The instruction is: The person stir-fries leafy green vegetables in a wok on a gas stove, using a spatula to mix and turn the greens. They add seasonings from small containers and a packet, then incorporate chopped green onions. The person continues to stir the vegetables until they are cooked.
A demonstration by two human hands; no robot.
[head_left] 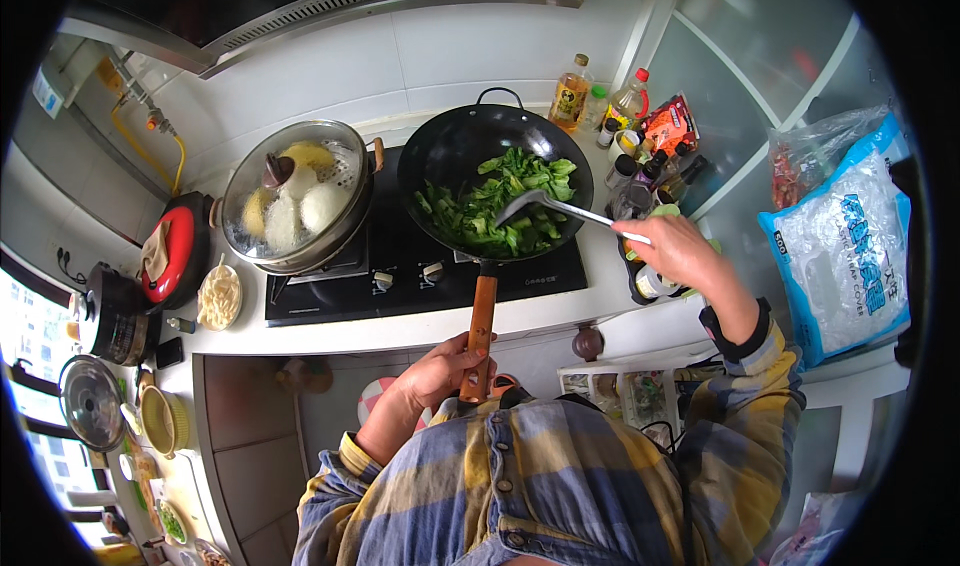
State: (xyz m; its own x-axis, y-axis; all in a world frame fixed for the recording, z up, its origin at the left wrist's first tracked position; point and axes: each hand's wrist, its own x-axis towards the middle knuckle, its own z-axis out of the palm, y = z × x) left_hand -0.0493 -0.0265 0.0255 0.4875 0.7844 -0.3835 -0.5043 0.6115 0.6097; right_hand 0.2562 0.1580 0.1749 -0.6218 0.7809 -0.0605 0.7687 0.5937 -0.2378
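A black wok (442, 146) rests on the right side of the black gas cooktop (337, 303), holding chopped leafy greens (517, 198). My left hand (446, 371) grips the lower part of its wooden handle (483, 311). In my right hand (671, 247) is the metal handle of a ladle or spatula (525, 204), whose dark head lies on the greens. To the left, a steaming pan (330, 243) under a glass lid (341, 146) holds pale and yellowish pieces of food. A bowl of pale strips (220, 296) stands beside the cooktop.
Oil bottles (571, 93), jars and a red packet (670, 125) crowd the counter right of the wok. A red lidded appliance (176, 255) and a black cooker (112, 318) stand at left. A blue-edged plastic bag (840, 266) hangs at right. The range hood (375, 11) is overhead.
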